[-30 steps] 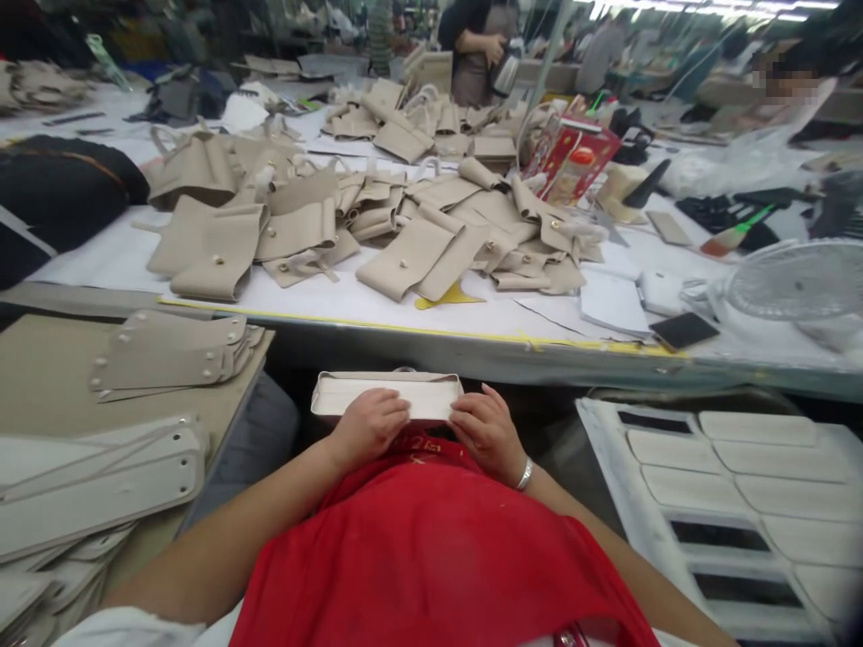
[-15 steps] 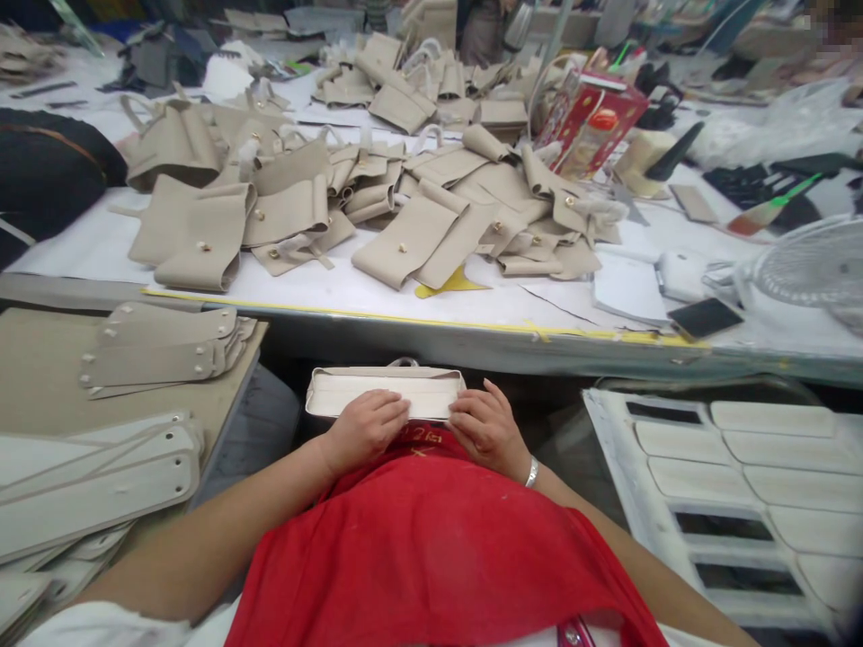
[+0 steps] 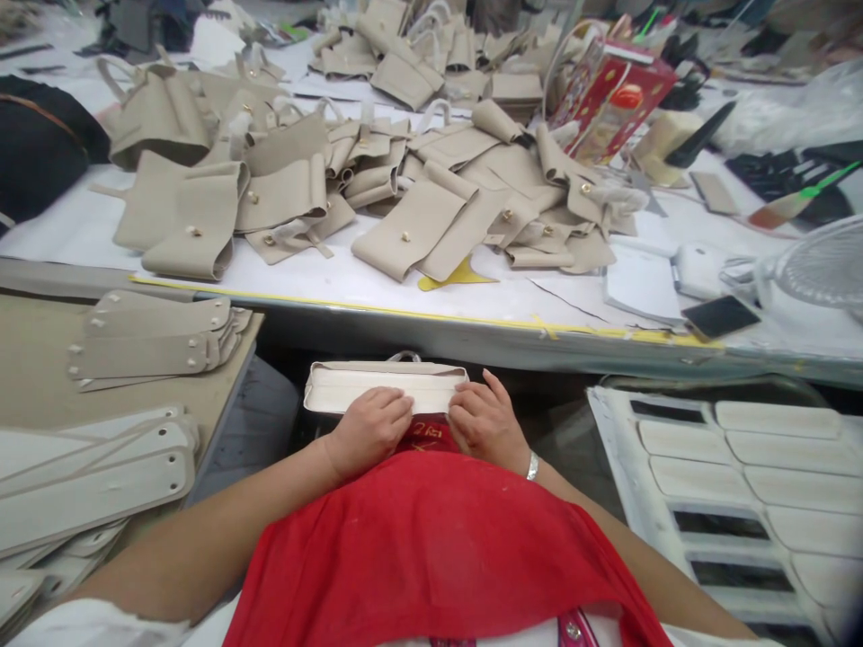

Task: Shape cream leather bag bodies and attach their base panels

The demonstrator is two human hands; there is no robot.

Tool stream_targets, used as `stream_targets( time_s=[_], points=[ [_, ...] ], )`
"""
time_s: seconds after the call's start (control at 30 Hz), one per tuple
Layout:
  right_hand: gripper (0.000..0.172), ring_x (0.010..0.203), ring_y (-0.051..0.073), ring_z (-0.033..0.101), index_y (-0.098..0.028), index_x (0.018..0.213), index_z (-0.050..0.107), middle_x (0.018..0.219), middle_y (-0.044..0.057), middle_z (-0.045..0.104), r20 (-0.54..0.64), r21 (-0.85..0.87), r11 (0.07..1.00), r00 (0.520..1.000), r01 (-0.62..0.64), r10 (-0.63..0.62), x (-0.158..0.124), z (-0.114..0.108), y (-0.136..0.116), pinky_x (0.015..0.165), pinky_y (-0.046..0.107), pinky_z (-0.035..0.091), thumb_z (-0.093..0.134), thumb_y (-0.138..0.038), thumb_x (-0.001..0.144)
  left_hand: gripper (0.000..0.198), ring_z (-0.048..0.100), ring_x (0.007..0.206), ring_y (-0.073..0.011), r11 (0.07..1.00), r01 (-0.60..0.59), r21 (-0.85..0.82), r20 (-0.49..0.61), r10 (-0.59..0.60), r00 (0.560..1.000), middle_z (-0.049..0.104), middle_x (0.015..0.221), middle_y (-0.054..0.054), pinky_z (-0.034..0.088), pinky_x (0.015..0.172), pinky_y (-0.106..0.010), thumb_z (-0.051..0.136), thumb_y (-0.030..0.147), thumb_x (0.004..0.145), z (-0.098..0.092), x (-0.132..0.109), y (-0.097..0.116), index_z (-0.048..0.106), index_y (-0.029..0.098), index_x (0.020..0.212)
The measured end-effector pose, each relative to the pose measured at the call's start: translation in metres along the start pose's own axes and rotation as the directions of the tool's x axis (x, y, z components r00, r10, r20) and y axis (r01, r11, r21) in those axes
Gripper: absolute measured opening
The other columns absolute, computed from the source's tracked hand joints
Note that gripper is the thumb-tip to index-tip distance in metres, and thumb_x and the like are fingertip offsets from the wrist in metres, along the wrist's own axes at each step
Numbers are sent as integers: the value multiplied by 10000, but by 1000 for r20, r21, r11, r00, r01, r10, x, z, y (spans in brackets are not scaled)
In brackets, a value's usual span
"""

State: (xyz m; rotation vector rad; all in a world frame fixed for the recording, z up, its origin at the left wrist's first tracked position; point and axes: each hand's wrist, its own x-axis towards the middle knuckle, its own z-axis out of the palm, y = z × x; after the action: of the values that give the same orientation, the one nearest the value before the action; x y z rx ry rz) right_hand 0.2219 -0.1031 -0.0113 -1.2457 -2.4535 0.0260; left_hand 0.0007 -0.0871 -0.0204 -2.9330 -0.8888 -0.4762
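Observation:
An unfinished beige handbag (image 3: pixel 364 388) lies at my lap with its white, open-edged base side facing up. A loop handle shows at its far edge. My left hand (image 3: pixel 378 422) grips the near edge around the middle, its fingers pressed together on the white face. At the near right corner my right hand (image 3: pixel 486 418) pinches the edge, with one finger raised. Both thumbs are hidden. The underside of the bag is out of sight above my red apron (image 3: pixel 431 539).
Beige bag bodies (image 3: pixel 411 225) are heaped on the white-covered table (image 3: pixel 324 288) ahead. To the left, drilled base strips (image 3: pixel 135 490) and studded pieces (image 3: pixel 148 337) lie stacked on a board. A rack with pale panels (image 3: pixel 775 449) stands at right. A phone (image 3: pixel 721 317) and a fan (image 3: pixel 822 265) are on the table.
The view has tilted down and shifted slightly. Both hands keep their hold on the handbag, with only small finger movements.

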Motion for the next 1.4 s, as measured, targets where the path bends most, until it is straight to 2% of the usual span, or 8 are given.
stream_targets(
  time_s=[0.2,0.37,0.53,0.77,0.87,1.0,1.17,1.4],
  points=[
    [96,1015,195,478,-207,692,597,937,32,613,-21,-39,978,979,-203,202,-1,0,-14,1047,430,176,543,-215,771,160,463,1064,-263,983,185,22,31,-185,982,591,1097,-62,404,843,-391,488,182,830,-11,7,10,642,166,788],
    [97,1044,215,469,-198,693,608,1071,64,582,-8,-21,936,936,-352,352,-3,-1,-22,1013,439,232,561,-243,765,148,499,818,-200,899,421,-123,249,-383,890,599,814,-48,397,712,-324,532,256,809,-16,13,5,634,190,725],
    [102,1121,236,435,-199,701,611,1122,70,571,-14,-9,916,916,-400,400,-5,1,-28,1005,440,249,553,-243,772,195,496,792,-191,819,524,-233,271,-463,844,604,786,-29,376,701,-295,589,289,764,-14,16,2,592,188,931],
    [89,1140,244,430,-194,715,605,1157,78,560,-40,-27,907,907,-420,419,-5,1,-34,1007,443,255,551,-231,775,198,488,815,-196,868,482,-123,298,-431,852,592,829,-50,349,707,-312,492,335,840,-17,20,10,616,196,773],
    [85,1097,222,469,-189,810,611,1144,85,571,-77,-5,921,919,-389,387,-9,3,-34,1023,449,236,541,-236,794,198,483,796,-183,896,419,-149,269,-371,889,591,819,-45,354,713,-310,495,315,843,-17,17,9,625,187,766],
    [235,1073,200,492,-178,1027,578,1133,93,581,-143,16,946,935,-324,323,-16,8,-31,1040,440,220,552,-246,803,224,472,793,-174,933,305,-194,209,-264,941,594,817,-33,353,710,-305,486,333,856,-17,8,6,630,190,763],
    [95,1078,183,495,-219,797,614,973,9,648,-135,-16,990,981,-143,139,-21,6,-28,1062,431,178,525,-227,829,240,469,793,-177,950,270,-157,189,-239,952,592,818,-36,340,682,-306,460,332,872,-16,4,8,618,188,763],
    [109,1094,194,485,-213,769,609,1013,9,637,-153,-146,980,982,-134,112,-15,5,-29,1064,439,185,516,-210,825,221,475,786,-198,949,309,-69,194,-291,937,579,805,-47,345,661,-322,458,300,867,-15,12,10,599,179,748]
  ],
)
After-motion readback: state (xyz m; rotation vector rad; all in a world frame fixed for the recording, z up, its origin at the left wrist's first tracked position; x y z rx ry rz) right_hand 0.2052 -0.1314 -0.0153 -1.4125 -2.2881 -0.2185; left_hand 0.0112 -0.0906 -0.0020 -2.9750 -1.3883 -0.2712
